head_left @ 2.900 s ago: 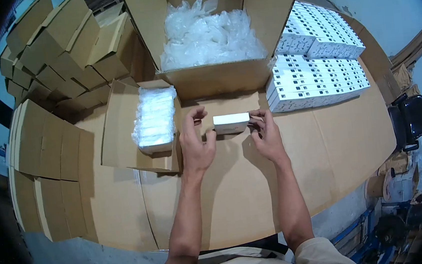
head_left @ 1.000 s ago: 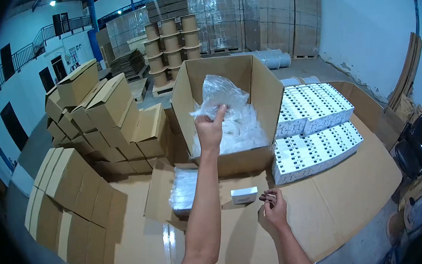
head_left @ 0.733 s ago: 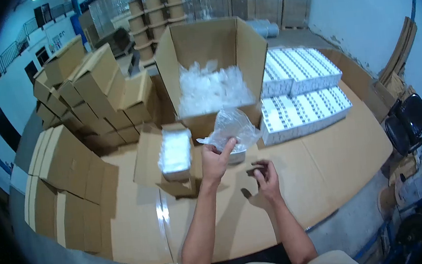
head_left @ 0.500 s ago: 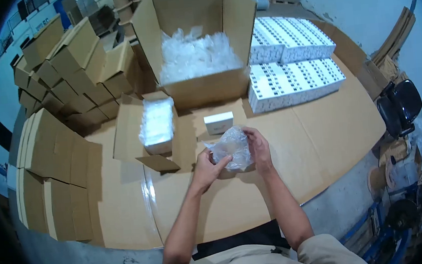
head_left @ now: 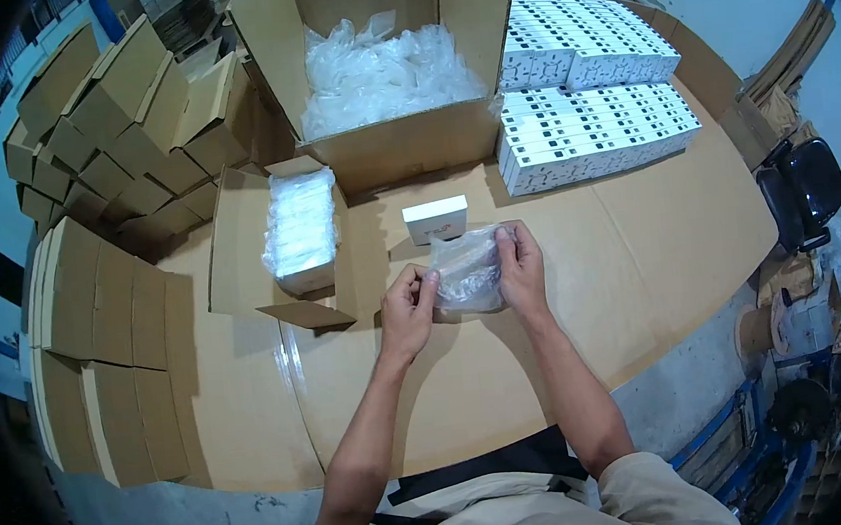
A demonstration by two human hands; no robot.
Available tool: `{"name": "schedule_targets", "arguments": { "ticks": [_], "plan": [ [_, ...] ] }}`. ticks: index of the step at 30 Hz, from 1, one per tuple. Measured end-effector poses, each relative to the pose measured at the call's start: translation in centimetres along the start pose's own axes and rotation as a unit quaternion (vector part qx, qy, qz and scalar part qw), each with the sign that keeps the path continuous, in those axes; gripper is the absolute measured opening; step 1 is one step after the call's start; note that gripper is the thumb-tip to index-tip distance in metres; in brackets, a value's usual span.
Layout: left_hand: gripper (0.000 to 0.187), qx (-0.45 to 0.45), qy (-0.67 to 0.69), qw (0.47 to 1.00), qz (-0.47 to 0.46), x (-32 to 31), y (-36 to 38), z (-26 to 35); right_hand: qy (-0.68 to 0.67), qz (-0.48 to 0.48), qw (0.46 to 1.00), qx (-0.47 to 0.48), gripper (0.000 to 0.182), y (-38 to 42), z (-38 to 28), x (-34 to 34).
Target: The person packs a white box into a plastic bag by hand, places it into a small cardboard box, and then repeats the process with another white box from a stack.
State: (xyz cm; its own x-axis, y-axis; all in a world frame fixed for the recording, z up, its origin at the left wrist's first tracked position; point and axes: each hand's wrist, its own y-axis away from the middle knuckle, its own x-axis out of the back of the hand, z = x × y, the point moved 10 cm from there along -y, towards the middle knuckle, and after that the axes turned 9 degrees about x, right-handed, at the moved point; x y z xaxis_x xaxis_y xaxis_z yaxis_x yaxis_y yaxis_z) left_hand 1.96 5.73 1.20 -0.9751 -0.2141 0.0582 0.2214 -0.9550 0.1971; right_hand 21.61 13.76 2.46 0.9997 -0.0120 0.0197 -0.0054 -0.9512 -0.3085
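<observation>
Between my two hands a clear plastic bag [head_left: 467, 272] is stretched out over the cardboard-covered table. My left hand [head_left: 411, 309] pinches its left edge between thumb and fingers. At its upper right side, my right hand [head_left: 521, 266] grips it the same way. Just behind the bag stands a small white box [head_left: 436, 221], upright on the table. To the left, an open carton [head_left: 342, 304] holds a row of items wrapped in clear plastic [head_left: 299, 223].
A large open box [head_left: 401, 149] full of clear plastic bags [head_left: 389, 73] stands at the back. Rows of white boxes [head_left: 600, 137] are at the back right. Brown cartons [head_left: 109, 300] are stacked at left, and a black chair [head_left: 803, 197] is beyond the table's right edge.
The bag, bunched between my hands before, is now spread flatter. My left hand has shifted its grip to the bag's left edge. The camera view has shifted slightly.
</observation>
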Motion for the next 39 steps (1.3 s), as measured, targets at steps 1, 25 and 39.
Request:
{"name": "schedule_targets", "arguments": {
  "ticks": [1, 25, 39],
  "plan": [
    [0.021, -0.010, 0.009, 1.000, 0.013, 0.2, 0.1, 0.4, 0.022, 0.030, 0.999, 0.008, 0.021, -0.1, 0.0, 0.5],
    [0.025, -0.087, -0.061, 0.978, 0.182, 0.7, -0.1, 2.7, 0.142, -0.030, 0.980, 0.139, 0.009, 0.7, -5.4, -0.8],
    [0.026, -0.156, -0.050, 0.939, 0.303, 3.4, 1.4, 4.1, -0.034, -0.176, 0.984, -0.018, 0.021, 1.6, -2.1, -2.8]
  ]
}}
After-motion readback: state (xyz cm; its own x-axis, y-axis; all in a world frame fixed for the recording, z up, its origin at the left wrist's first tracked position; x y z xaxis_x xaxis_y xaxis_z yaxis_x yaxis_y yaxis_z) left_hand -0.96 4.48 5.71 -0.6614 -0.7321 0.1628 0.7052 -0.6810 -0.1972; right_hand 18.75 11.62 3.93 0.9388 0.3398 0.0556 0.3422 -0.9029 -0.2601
